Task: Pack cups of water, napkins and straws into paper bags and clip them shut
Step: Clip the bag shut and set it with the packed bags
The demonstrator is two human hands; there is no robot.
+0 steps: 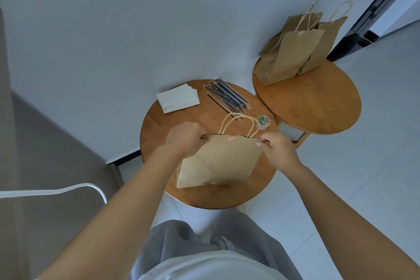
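A brown paper bag (218, 161) stands on the near round wooden table (159, 125), its rope handles up and its mouth closed. A pink paper clip (231, 138) sits on the middle of its top edge. My left hand (186, 136) grips the bag's top left corner. My right hand (276, 146) pinches its top right corner. Behind the bag lie a stack of white napkins (178, 98), a heap of wrapped dark straws (227, 96) and a small clear tub of coloured paper clips (263, 121). No cups of water are visible.
A second round table (318, 107) stands at the right rear, carrying three closed paper bags (295, 50). A dark door frame (372, 11) runs up the far right. A grey chair or sofa edge with a white cable (68, 188) is at my left.
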